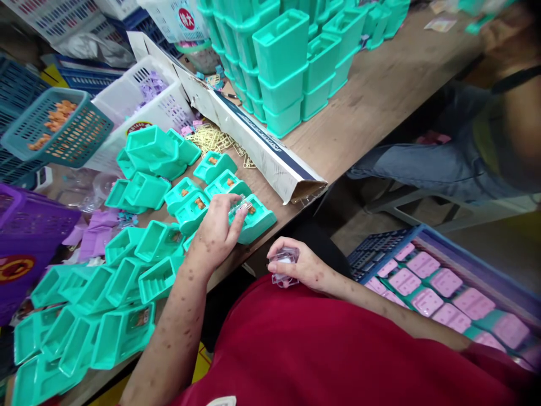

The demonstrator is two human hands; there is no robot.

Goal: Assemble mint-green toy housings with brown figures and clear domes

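So the left hand (217,231) has its fingers (240,217) pinched around a small clear plastic piece (239,204), holding it right on top of a teal plastic housing (256,217) that sits near the front edge of the wooden worktop (372,96). That housing has a little orange bit inside, same as a few others just behind it. The right hand (302,265) hangs off the worktop edge, over the person's red shirt (321,349), fingers curled closed around a clear plastic cover (284,265). To the left there's a whole heap of empty teal housings (105,304) lying on their sides. Further back, a long cardboard box (253,135) lies diagonally, with stacked teal shells (281,67) behind it. A teal basket (57,127) with orange parts sits far left, and a blue crate (439,287) of pink-topped pieces is lower right.
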